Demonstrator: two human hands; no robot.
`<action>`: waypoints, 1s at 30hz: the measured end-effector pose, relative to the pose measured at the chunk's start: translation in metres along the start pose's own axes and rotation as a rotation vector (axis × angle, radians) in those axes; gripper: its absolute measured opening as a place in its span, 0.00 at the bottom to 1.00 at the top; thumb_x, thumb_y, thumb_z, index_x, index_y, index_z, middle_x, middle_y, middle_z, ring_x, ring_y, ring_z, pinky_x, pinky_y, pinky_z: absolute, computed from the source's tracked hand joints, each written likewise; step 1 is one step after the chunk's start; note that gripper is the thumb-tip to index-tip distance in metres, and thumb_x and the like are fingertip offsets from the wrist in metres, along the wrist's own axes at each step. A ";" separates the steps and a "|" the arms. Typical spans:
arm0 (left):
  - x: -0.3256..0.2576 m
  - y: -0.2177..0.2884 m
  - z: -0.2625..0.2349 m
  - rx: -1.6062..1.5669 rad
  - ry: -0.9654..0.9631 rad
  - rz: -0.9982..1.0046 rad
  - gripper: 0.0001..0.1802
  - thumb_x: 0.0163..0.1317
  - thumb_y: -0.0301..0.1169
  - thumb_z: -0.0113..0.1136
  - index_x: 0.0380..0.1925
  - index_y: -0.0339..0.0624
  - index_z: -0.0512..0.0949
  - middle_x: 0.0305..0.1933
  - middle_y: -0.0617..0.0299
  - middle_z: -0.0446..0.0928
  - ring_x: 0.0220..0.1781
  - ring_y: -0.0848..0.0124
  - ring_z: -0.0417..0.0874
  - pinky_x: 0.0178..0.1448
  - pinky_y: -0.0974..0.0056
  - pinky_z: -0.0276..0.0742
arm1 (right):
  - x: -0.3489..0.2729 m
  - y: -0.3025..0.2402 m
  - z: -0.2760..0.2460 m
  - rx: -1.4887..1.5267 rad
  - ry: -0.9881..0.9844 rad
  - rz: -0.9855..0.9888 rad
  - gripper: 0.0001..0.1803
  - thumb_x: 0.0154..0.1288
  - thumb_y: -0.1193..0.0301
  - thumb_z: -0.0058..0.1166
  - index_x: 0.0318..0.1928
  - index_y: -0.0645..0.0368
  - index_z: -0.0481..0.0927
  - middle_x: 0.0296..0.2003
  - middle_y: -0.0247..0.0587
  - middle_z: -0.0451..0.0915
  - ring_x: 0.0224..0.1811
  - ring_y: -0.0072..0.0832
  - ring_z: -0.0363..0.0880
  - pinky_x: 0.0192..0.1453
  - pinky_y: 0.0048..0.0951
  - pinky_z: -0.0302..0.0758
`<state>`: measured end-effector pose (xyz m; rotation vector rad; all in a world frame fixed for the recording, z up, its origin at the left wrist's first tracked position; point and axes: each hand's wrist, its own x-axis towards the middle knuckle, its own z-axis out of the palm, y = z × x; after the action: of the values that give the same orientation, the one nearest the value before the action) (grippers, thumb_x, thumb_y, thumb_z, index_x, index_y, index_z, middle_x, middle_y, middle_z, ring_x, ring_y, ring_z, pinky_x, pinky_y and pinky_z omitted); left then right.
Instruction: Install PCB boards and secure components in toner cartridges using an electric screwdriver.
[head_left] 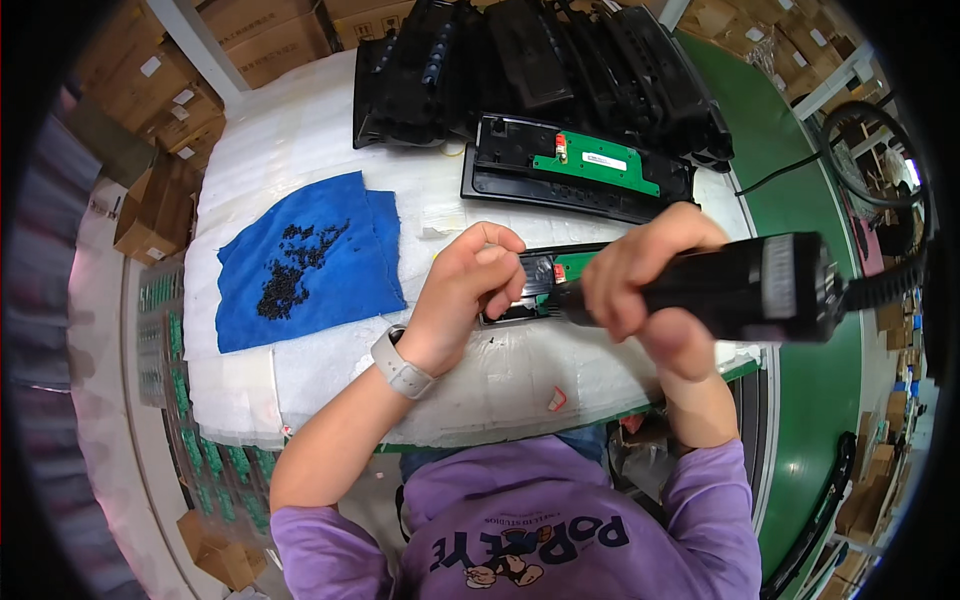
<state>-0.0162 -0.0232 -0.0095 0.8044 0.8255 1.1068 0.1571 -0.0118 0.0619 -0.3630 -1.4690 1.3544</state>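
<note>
In front of me lies a narrow black plastic panel [538,272] with a green circuit board [575,262] and a small red part on it. My right hand [645,275] is wrapped round a black electric screwdriver [745,288]. The tool lies nearly level, its front end over the panel and its cord running off to the right. At the panel's left end is my left hand [472,285], its fingers curled together; whatever they hold is too small to make out. Left of it, small black screws [285,285] lie heaped on a blue cloth [350,215].
Behind the work lies another black panel [490,185] with a green board. Several black housings [530,60] are piled farther back. White padding [280,120] covers the table, with a green surface [800,220] to the right. Cardboard boxes [265,45] stand around.
</note>
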 end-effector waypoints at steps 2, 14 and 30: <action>0.000 0.005 0.005 0.037 -0.015 -0.026 0.05 0.65 0.30 0.48 0.36 0.41 0.70 0.21 0.64 0.71 0.18 0.80 0.64 0.26 0.75 0.60 | 0.001 -0.002 -0.018 0.263 -0.041 -0.073 0.21 0.53 0.63 0.63 0.39 0.60 0.67 0.20 0.32 0.71 0.17 0.20 0.68 0.23 0.21 0.67; -0.008 0.018 0.006 0.271 -0.095 -0.072 0.05 0.58 0.25 0.58 0.29 0.32 0.78 0.25 0.59 0.78 0.20 0.81 0.72 0.24 0.77 0.68 | 0.004 -0.016 -0.048 0.465 0.039 -0.301 0.20 0.62 0.55 0.46 0.44 0.58 0.67 0.20 0.29 0.67 0.17 0.21 0.66 0.33 0.29 0.65; -0.013 0.017 0.017 0.383 -0.036 -0.020 0.04 0.50 0.19 0.64 0.27 0.33 0.78 0.23 0.63 0.77 0.20 0.82 0.74 0.24 0.78 0.69 | 0.002 -0.013 -0.049 0.455 -0.022 -0.288 0.22 0.65 0.54 0.40 0.49 0.59 0.67 0.22 0.31 0.69 0.19 0.22 0.68 0.36 0.31 0.67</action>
<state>-0.0113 -0.0338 0.0150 1.1283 1.0290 0.9247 0.2016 0.0121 0.0649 0.1515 -1.1337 1.4072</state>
